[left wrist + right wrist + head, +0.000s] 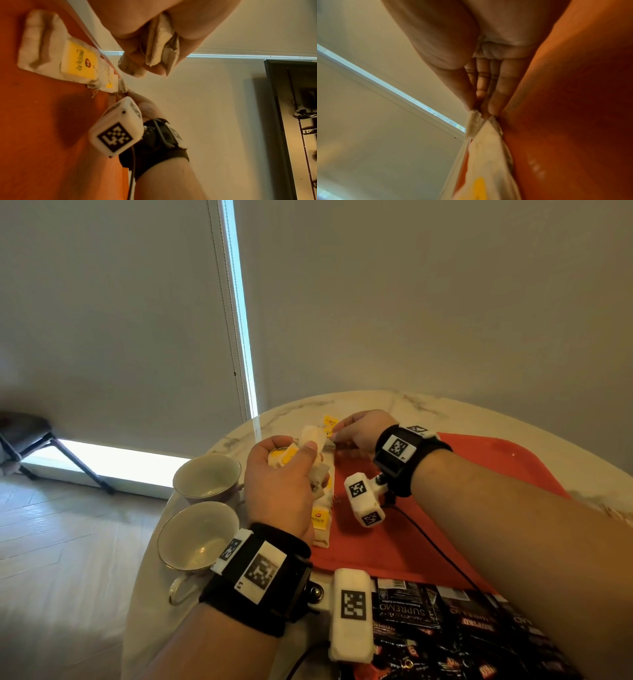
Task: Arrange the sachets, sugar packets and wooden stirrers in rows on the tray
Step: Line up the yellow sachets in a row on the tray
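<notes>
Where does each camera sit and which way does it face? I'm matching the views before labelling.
Head: on the head, looking down at the red tray; shows left hand and right hand.
Left wrist: under the left hand, gripping tea bags; faces the right hand.
Right wrist: along right fingers pinching a tea bag.
All share the tray.
</notes>
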